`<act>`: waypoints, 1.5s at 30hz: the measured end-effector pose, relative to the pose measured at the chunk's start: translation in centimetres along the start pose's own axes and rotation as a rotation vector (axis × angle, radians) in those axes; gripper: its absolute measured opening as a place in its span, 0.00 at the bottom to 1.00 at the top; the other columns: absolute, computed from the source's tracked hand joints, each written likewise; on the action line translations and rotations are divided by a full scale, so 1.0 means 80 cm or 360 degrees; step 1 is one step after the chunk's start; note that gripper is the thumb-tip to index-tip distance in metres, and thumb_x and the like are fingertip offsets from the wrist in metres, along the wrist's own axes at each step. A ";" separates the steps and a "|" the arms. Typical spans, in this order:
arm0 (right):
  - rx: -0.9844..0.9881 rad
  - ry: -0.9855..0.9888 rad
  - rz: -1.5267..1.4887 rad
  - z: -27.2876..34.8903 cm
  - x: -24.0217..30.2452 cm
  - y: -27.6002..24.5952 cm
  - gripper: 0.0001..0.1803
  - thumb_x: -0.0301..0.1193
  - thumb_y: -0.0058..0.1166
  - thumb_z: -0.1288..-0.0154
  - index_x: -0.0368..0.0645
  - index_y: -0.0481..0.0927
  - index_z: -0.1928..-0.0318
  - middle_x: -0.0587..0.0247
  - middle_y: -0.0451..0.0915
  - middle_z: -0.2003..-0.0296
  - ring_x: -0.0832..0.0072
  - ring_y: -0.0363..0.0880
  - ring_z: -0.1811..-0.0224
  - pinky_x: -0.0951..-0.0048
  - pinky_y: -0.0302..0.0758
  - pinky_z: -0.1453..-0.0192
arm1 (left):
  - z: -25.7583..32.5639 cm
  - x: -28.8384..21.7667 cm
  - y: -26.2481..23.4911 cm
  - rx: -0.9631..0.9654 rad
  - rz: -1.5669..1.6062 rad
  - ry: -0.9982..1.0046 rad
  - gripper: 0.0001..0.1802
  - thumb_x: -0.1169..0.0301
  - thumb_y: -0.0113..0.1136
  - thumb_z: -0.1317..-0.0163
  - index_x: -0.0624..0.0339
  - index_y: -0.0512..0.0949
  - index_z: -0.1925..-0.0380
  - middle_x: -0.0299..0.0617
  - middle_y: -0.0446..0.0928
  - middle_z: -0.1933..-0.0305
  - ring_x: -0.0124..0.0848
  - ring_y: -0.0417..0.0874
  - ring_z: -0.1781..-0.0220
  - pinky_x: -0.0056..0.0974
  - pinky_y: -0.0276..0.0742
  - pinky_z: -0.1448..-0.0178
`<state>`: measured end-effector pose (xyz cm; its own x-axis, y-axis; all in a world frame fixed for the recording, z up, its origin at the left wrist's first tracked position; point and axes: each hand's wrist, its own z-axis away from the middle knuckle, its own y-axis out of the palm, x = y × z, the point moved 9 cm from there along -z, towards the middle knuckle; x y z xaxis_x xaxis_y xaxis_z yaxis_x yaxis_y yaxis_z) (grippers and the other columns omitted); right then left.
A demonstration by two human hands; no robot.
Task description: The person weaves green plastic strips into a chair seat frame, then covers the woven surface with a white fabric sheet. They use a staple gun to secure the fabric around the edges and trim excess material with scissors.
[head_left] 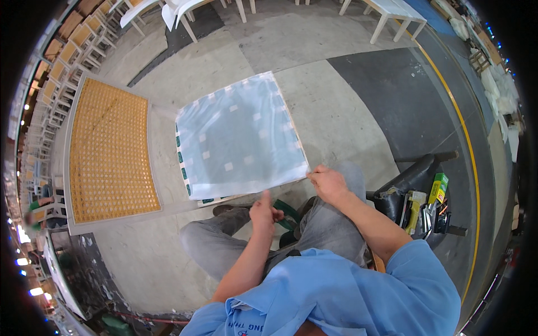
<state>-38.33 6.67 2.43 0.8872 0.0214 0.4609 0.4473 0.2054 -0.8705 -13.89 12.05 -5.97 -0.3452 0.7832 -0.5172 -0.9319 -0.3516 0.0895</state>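
A translucent pale sheet (232, 131) lies over a square panel in front of me, with several small white squares showing on or through it. Green marks (182, 159) line the panel's left edge (179, 147). At the near right corner, my right hand (328, 183) pinches the sheet. My left hand (263, 215) is just below the near edge, one finger stretched up to it and the thumb apart; it appears to hold nothing. The surface under the sheet is mostly veiled.
A framed woven cane panel (112, 154) is on the left. To my right, a dark stool-like stand (412, 176) carries tools and a green-and-yellow box (439, 187). White benches (386, 11) stand at the far side, chairs (67, 56) in rows at far left.
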 end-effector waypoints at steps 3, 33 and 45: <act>0.0082 0.0041 0.0027 0.004 -0.010 0.002 0.16 0.31 0.54 0.25 0.53 0.88 0.42 0.61 0.84 0.50 0.57 0.86 0.47 0.54 0.82 0.44 | 0.062 -0.023 0.082 0.0287 -0.1159 0.0940 0.18 0.62 0.69 0.28 0.63 0.80 0.47 0.45 0.84 0.65 0.46 0.89 0.62 0.51 0.86 0.55; -0.0690 0.1941 -0.0433 0.443 -0.427 -0.138 0.19 0.37 0.68 0.31 0.33 0.87 0.51 0.60 0.86 0.68 0.67 0.85 0.67 0.63 0.79 0.60 | 0.058 -0.023 0.175 0.0315 -0.2461 0.2589 0.34 0.67 0.57 0.29 0.62 0.69 0.24 0.50 0.66 0.18 0.54 0.63 0.15 0.59 0.49 0.12; -0.0606 0.1269 -0.0778 0.314 -0.315 -0.196 0.23 0.18 0.66 0.46 0.38 0.83 0.47 0.65 0.85 0.56 0.68 0.83 0.56 0.64 0.79 0.47 | 0.053 -0.025 0.162 0.0412 -0.2406 0.2514 0.39 0.75 0.56 0.36 0.61 0.66 0.22 0.50 0.63 0.16 0.55 0.59 0.14 0.59 0.48 0.11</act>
<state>-70.53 27.53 8.82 0.3513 -0.6707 0.6533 0.6652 -0.3123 -0.6782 -25.75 8.11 -0.19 0.6667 -0.6601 -0.3462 -0.3735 0.1061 -0.9216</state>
